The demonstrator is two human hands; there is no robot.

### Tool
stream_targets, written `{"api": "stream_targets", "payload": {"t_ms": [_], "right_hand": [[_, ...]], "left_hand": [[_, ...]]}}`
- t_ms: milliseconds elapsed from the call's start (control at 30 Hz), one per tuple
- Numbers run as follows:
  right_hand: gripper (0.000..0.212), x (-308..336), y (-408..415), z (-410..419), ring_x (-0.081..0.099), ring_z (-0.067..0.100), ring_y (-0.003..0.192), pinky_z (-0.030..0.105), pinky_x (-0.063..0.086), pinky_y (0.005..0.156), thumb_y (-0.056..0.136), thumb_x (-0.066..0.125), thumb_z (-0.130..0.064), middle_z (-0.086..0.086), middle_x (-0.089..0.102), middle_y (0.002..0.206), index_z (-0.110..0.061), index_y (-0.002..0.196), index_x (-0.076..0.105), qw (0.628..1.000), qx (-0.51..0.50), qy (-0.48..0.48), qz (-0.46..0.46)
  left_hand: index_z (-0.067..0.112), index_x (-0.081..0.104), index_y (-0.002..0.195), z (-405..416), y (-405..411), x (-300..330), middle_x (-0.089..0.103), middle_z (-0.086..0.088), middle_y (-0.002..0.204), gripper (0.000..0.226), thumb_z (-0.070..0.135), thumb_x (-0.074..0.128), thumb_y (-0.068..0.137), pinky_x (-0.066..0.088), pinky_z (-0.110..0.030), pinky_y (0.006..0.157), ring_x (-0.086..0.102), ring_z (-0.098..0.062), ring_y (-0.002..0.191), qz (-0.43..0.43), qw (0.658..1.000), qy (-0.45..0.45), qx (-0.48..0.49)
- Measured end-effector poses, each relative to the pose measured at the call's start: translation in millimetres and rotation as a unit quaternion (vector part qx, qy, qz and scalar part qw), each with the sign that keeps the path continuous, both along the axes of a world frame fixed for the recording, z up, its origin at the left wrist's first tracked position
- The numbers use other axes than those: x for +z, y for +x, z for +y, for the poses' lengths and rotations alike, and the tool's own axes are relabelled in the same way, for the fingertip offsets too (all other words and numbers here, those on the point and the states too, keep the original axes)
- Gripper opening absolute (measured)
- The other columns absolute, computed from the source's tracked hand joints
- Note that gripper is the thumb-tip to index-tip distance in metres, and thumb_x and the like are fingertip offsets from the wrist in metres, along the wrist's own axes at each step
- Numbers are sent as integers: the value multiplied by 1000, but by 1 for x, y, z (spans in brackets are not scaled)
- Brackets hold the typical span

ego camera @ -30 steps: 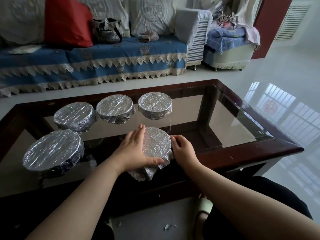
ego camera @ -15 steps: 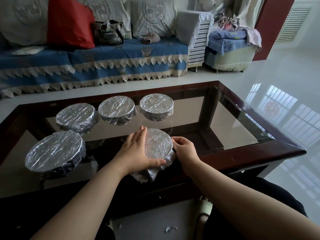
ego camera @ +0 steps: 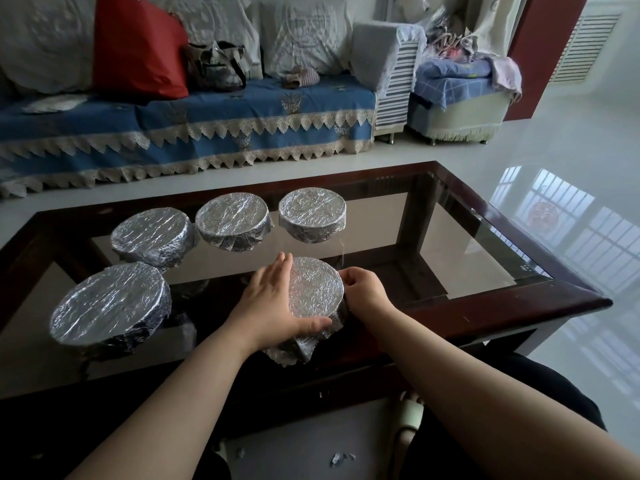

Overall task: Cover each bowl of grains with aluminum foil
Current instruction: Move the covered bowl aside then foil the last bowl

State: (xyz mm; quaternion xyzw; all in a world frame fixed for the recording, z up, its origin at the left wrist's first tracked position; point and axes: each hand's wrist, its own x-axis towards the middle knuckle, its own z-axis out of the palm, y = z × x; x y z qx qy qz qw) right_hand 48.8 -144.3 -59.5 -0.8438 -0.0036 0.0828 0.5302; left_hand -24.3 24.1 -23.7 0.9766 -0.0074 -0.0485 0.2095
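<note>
Our glass-topped table (ego camera: 485,271), blue-draped sofa (ego camera: 207,133) behind; no readable writing. Left hand (ego camera: 273,303) flat on foil-covered bowl (ego camera: 317,289); right hand (ego camera: 363,285) pinches its foil edge.

glass table (ego camera: 450,258): the near bowl (ego camera: 317,292) at centre is flanked by the left hand (ego camera: 268,303) at 9 o'clock and the right hand (ego camera: 363,289) at 3 o'clock. foil-covered bowls crowd 9 to 12 o'clock: one (ego camera: 110,303) at 9, three (ego camera: 152,235) (ego camera: 232,221) (ego camera: 311,213) in a row behind. bare glass lies open from 1 to 4 o'clock.
</note>
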Motion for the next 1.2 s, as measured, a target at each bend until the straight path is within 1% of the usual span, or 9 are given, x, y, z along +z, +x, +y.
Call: {"api": "stream_targets", "payload": {"t_ms": [133,233,333,467,633,767,1000,1100,1200], "right_hand": [[20,3,0,0,54,8,51,17,44,47,87,53,-2,-3,64,64,-14,86,68,998,-30,46,45],[10,-2,0,1,60,14,53,29,51,55,82,70,-9,5,71,72,-13,92,69,989,-47,105,94],[23,-8,-1,1,66,18,61,38,60,69,76,80,-23,7,74,77,-13,94,71,983,-77,131,107],[13,-12,-7,1,69,19,70,41,60,76,86,70,-28,2,74,72,-16,81,74,984,-126,111,52],[43,-7,-15,-1,56,15,62,31,45,64,97,51,-38,4,63,64,-6,78,71,993,-111,51,6],[56,-9,-18,3,49,17,59,36,42,58,95,49,-45,8,53,63,9,83,60,993,-88,78,-8],[35,-10,-20,5,66,18,73,40,53,77,94,50,-47,0,67,71,-15,88,63,989,-84,123,-3],[29,-17,-20,8,67,21,73,44,55,77,92,52,-49,6,71,78,-22,89,60,989,-75,128,-1],[28,-13,-14,8,61,18,61,43,54,71,96,51,-41,6,66,70,-16,86,59,991,-57,116,-23]], "left_hand": [[26,-17,153,0,0,0,-17,6,162,134,86,55,58,0,-43,121,-13,-21,149,7,1000,-1,4],[26,-15,153,-1,1,0,-16,6,162,132,83,59,61,0,-42,120,-12,-22,149,2,1000,-2,8],[25,-14,154,-2,1,0,-16,6,162,132,83,59,61,0,-42,121,-12,-23,149,-1,1000,-3,12],[26,-14,154,-3,2,-3,-14,5,163,130,83,59,62,2,-44,122,-10,-23,149,-12,1000,-5,22],[23,-11,154,-5,2,-6,-12,1,163,129,82,59,64,4,-43,122,-8,-25,149,-30,999,-4,35],[19,-9,155,-10,3,-7,-8,-3,164,127,78,62,67,4,-41,120,-5,-26,149,-50,997,-1,56],[13,-7,155,-13,4,-8,-5,-8,164,129,78,61,67,3,-39,121,-4,-27,149,-57,995,3,78],[13,-5,155,-15,3,-7,-5,-9,164,137,91,50,56,4,-41,120,-3,-29,149,-51,994,-3,95],[12,0,154,-19,3,-8,-5,-11,163,138,93,46,53,5,-42,119,-2,-31,148,-52,992,4,118]]}}
